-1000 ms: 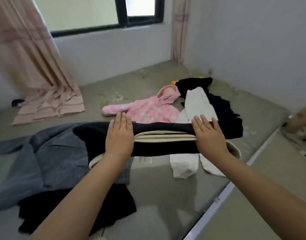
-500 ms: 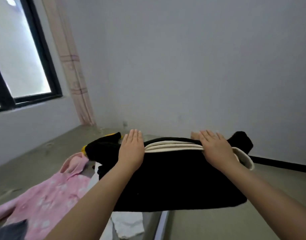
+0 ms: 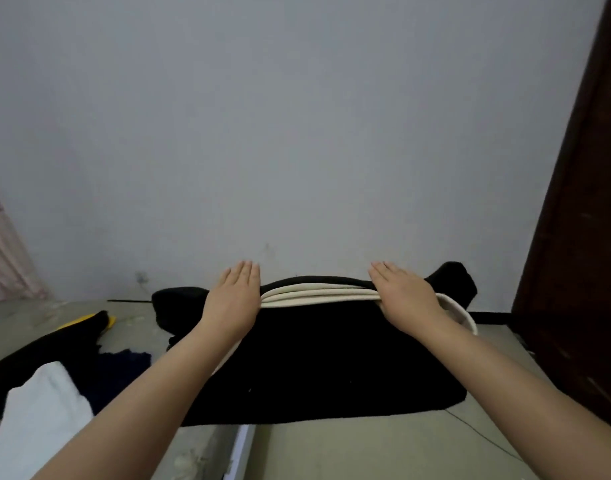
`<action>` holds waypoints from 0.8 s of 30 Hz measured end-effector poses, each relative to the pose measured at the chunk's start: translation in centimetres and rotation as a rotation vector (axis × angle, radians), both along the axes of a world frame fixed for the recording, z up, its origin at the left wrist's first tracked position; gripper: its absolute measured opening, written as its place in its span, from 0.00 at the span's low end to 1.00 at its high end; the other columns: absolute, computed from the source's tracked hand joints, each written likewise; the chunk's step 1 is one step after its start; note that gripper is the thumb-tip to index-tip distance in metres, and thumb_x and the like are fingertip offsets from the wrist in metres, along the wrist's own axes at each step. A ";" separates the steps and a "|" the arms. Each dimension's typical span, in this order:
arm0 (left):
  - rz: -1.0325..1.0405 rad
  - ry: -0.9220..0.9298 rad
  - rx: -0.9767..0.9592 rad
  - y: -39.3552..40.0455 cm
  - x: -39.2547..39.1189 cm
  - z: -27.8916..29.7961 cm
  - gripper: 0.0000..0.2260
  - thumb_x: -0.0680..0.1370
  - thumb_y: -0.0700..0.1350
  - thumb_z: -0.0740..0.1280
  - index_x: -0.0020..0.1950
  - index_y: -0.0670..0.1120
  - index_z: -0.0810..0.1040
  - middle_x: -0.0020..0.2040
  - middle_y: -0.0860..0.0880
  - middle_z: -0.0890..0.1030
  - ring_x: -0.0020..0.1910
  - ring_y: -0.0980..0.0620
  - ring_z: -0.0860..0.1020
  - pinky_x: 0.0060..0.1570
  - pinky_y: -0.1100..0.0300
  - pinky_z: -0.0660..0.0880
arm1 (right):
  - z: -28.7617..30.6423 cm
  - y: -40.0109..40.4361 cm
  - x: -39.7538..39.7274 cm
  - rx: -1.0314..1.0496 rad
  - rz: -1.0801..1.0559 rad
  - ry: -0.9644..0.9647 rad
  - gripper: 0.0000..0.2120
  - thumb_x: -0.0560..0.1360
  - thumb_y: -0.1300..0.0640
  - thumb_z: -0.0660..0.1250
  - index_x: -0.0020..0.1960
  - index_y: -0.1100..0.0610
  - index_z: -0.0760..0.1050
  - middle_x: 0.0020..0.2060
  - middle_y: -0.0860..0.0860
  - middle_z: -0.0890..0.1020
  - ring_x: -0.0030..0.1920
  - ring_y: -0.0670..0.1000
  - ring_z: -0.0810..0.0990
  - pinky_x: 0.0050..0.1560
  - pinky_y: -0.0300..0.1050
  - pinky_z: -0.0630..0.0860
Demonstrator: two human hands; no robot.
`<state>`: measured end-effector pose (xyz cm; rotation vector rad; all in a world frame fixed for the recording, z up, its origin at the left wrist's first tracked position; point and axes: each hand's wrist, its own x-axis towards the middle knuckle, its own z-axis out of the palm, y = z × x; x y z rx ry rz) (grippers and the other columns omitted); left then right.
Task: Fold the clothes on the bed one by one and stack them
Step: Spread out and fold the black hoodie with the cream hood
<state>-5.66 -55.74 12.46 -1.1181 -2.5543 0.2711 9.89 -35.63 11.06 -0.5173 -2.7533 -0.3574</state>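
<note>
Folded black fleece garment with cream-white piped edges [image 3: 318,358]: carried in front of the person at the edge of the bed, its lower part hanging down over the gap between the grey-green mattress [image 3: 27,317] and the adjoining pale surface [image 3: 383,452]. Whether its lower edge touches anything cannot be told.

Left hand [image 3: 233,301] and right hand [image 3: 406,299] lie on top of the bundle, palms down, fingers straight and together. Grip: flat and spread on the upper fold, not curled round it as far as shows; thumbs and any support beneath are hidden.

Risks, as judgement:
- Flat palms give little hold, so the fold could slide off or sag open if support underneath is slight.
- The cream layers stacked at the top fold could splay, spoiling the fold before it is stacked.
- The hanging front panel could catch on the bed's edge when lowered.

Around it: a white cloth [image 3: 37,420], a black garment with a yellow tip [image 3: 55,351] and a dark navy piece [image 3: 124,362] lie unfolded on the mattress, left. Bare grey-white wall [image 3: 297,133] behind; dark brown door or panel [image 3: 581,237] right; pink curtain [image 3: 3,258] far left.
</note>
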 end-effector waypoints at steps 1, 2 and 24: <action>-0.010 0.009 -0.006 1.8 -1.5 -0.1 0.24 0.81 0.38 0.46 0.75 0.38 0.41 0.77 0.42 0.45 0.76 0.48 0.45 0.73 0.56 0.43 | 0.2 1.4 -1.1 -0.023 -0.008 -0.055 0.27 0.78 0.59 0.58 0.74 0.62 0.54 0.75 0.55 0.56 0.73 0.52 0.59 0.69 0.44 0.59; -0.018 0.014 -0.020 3.7 -3.2 -0.2 0.24 0.81 0.38 0.46 0.75 0.38 0.41 0.77 0.42 0.45 0.76 0.48 0.45 0.73 0.57 0.43 | 0.4 3.0 -2.4 -0.056 -0.033 -0.089 0.26 0.79 0.58 0.55 0.75 0.59 0.52 0.75 0.51 0.54 0.74 0.50 0.56 0.69 0.43 0.57; -0.076 0.092 -0.040 36.7 -43.6 3.1 0.23 0.82 0.40 0.45 0.75 0.38 0.42 0.77 0.41 0.46 0.76 0.47 0.46 0.73 0.57 0.42 | 4.5 35.7 -42.4 -0.087 -0.074 -0.090 0.27 0.80 0.56 0.54 0.76 0.56 0.47 0.76 0.50 0.50 0.75 0.48 0.52 0.71 0.43 0.56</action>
